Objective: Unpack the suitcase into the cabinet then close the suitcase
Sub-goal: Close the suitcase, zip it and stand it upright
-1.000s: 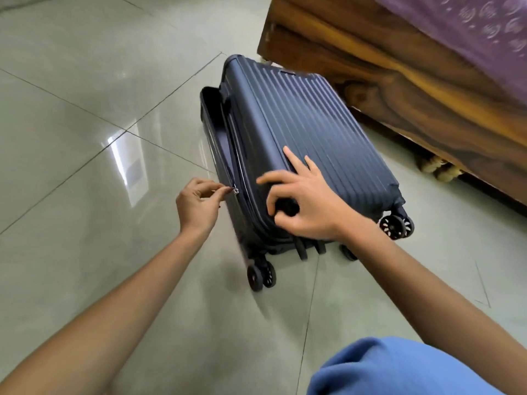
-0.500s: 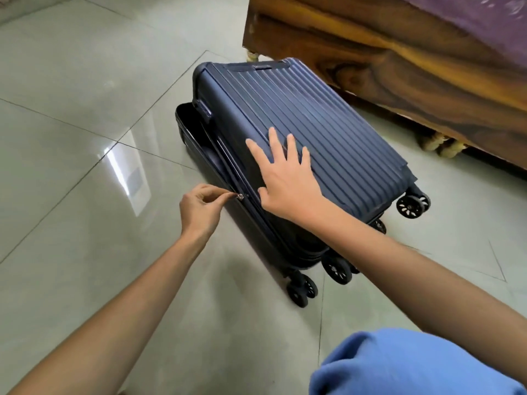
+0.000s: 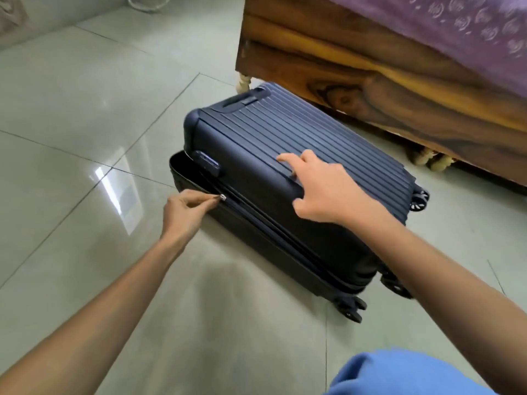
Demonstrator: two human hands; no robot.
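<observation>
A dark blue ribbed hard-shell suitcase lies flat on the tiled floor, wheels toward me at the lower right. Its lid is down, but the seam still gapes at the far left corner. My left hand pinches the small metal zipper pull on the near side seam. My right hand rests on the lid's near edge, fingers spread over the ribs and thumb down the side. The cabinet is out of view.
A wooden bed frame with a purple cover stands right behind the suitcase; its pale turned legs touch the floor. Glossy grey floor tiles spread to the left and front. A blue garment shows at the bottom edge.
The zipper pull in my left hand has travelled along the seam toward the far left corner, shrinking the gap. My right hand shifted to the lid's near edge, and the view moved closer.
</observation>
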